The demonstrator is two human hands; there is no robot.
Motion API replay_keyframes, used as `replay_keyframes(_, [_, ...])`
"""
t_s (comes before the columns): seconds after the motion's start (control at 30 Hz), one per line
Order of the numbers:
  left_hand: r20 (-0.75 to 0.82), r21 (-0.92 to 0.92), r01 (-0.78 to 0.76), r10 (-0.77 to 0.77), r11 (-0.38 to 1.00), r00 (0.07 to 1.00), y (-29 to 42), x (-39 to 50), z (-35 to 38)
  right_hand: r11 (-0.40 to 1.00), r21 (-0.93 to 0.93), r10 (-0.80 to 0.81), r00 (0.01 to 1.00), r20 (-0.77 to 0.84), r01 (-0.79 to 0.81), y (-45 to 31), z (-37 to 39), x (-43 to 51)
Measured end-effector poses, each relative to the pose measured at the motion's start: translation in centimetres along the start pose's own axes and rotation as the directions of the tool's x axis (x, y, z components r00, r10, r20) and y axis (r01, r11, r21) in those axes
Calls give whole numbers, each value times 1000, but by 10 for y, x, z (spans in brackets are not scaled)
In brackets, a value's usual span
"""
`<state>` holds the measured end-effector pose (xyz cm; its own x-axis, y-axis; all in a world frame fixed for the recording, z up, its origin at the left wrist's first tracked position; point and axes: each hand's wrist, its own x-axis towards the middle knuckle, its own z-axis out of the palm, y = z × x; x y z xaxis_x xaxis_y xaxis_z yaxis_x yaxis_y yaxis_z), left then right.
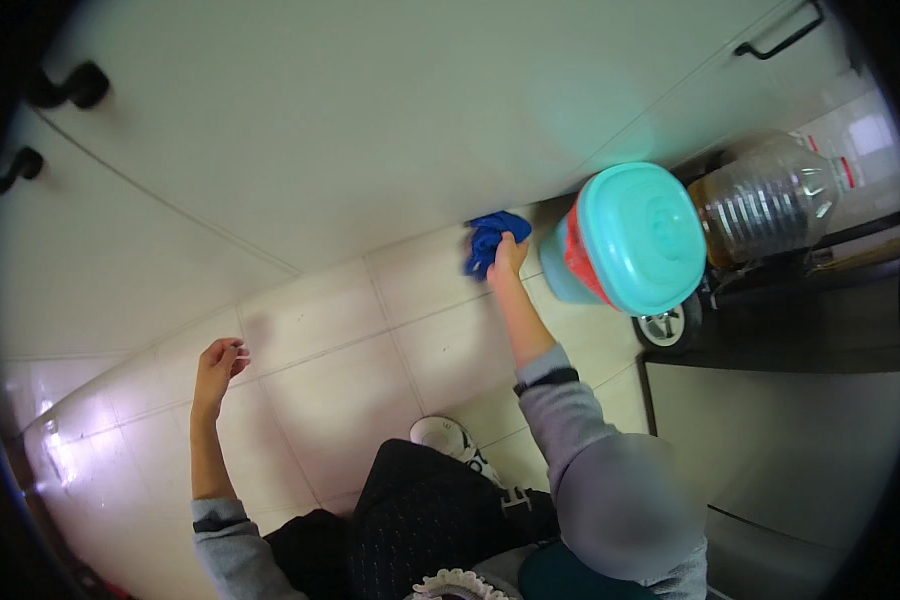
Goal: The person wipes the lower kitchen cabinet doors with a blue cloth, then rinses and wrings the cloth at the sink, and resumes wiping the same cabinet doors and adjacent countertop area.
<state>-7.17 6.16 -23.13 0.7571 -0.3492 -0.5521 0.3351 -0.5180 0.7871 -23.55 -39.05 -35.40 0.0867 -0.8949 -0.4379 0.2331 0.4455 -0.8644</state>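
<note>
My right hand (508, 259) grips a crumpled blue cloth (487, 241) close to the tiled floor, near the foot of the white cabinet front. Just to the right of it stands a turquoise lidded bin (649, 236), with red plastic bag material showing below the lid. My left hand (221, 367) is held above the floor at the left, fingers curled; whether something small is between the fingers is unclear.
White cabinet doors (330, 127) with black handles (784, 41) span the top. Beyond the bin lie a large clear plastic bottle (765, 202) and a small wheel (667, 326). A grey-white panel (772, 435) stands at the right. A white shoe (450, 439) rests on the floor tiles (330, 397).
</note>
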Motion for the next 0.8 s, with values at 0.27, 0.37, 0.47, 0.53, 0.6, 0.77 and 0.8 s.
replay_keyframes(0.27, [22,-59,35,-34,998,999,-19,33,2,555,431,-829,515,218,712,-294,41,-106])
replay_keyframes(0.37, [56,-40,51,-49,998,997,-41,45,3,-166,-281,-980,-125,157,945,-387,83,-89])
replay_keyframes(0.47, [114,24,83,-86,996,990,-68,51,-4,-357,-281,-932,-359,46,891,-397,104,-43])
replay_keyframes(0.53, [114,53,110,-116,992,987,-83,52,-9,-230,-188,-966,-247,-74,955,-359,101,-13])
replay_keyframes(0.6, [29,101,175,-178,979,984,-88,52,-13,118,-85,-969,96,-230,989,-297,97,10])
replay_keyframes(0.77, [-21,-32,29,-29,999,999,-32,48,-8,672,37,-709,656,-259,740,-167,64,16])
replay_keyframes(0.8, [-60,-76,4,-9,997,998,-10,43,-5,641,-202,-764,589,-263,741,-165,61,17])
